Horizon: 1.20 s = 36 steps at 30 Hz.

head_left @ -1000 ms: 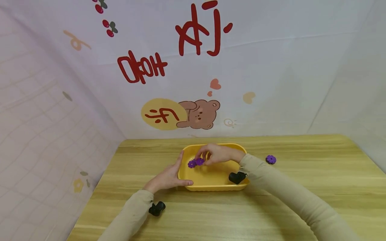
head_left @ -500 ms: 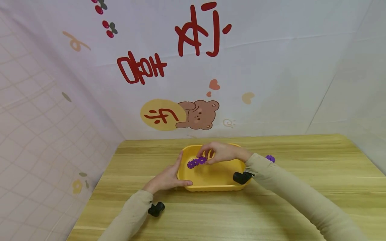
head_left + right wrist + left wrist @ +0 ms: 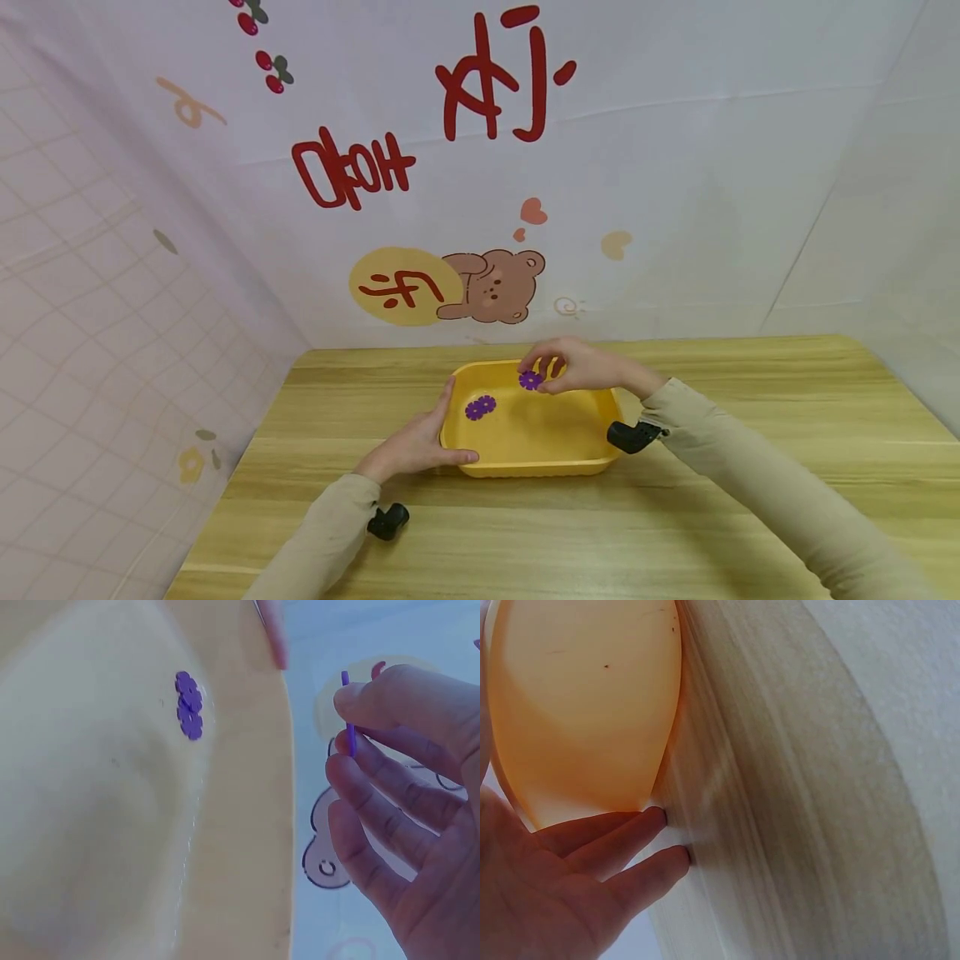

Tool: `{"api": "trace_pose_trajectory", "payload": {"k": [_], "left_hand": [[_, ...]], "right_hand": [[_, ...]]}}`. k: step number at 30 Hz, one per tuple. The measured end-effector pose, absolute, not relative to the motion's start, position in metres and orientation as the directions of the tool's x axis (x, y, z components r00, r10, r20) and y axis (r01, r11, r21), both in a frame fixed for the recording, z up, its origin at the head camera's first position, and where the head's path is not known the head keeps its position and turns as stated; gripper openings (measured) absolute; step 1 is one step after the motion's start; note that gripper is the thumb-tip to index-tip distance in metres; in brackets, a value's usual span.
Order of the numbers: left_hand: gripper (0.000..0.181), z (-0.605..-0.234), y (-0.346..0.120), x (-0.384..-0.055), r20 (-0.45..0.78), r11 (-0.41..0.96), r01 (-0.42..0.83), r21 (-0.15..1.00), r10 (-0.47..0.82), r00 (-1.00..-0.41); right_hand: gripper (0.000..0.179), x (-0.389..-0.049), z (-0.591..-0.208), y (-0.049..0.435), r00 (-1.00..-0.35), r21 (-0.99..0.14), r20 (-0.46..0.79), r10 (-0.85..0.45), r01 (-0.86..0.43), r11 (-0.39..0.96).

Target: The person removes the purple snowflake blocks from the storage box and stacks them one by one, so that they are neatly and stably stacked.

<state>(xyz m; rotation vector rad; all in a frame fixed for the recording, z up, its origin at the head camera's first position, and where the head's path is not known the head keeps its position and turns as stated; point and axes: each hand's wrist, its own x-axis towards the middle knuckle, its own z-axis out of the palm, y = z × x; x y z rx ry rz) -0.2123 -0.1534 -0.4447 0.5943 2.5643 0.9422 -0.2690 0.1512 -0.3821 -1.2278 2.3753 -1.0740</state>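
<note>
Tray [image 3: 540,467]: yellow, on the wooden desk [image 3: 487,542]; inside, toward its left end, I count two touching purple notched discs [image 3: 481,407].
Right hand [image 3: 576,367]: grip clamped, thumb and fingertips pinching a third purple disc [image 3: 531,381] near the tray's far rim.
Left hand [image 3: 415,443]: grip apart, fingers resting on the tray's left end.
Wall print [image 3: 498,287]: brown bear.

The tray [image 3: 536,469] sits on the table [image 3: 525,533], near its far edge, with the wall [image 3: 697,208] behind. In the tray's left part two discs [image 3: 480,408] lie touching; left fingers [image 3: 447,400] rest at its left end, and right fingers [image 3: 536,353] hold a third disc [image 3: 529,381] raised near its far rim
</note>
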Motion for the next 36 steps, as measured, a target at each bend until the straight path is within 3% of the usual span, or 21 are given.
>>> {"api": "trace_pose_trajectory", "payload": {"k": [36], "left_hand": [[0.124,-0.443,-0.152,-0.212,-0.18,0.696,0.258,0.67,0.49,-0.853]], "right_hand": [[0.031,-0.258,-0.383,0.26,-0.717,-0.679,0.214,-0.663,-0.597,0.427]]}}
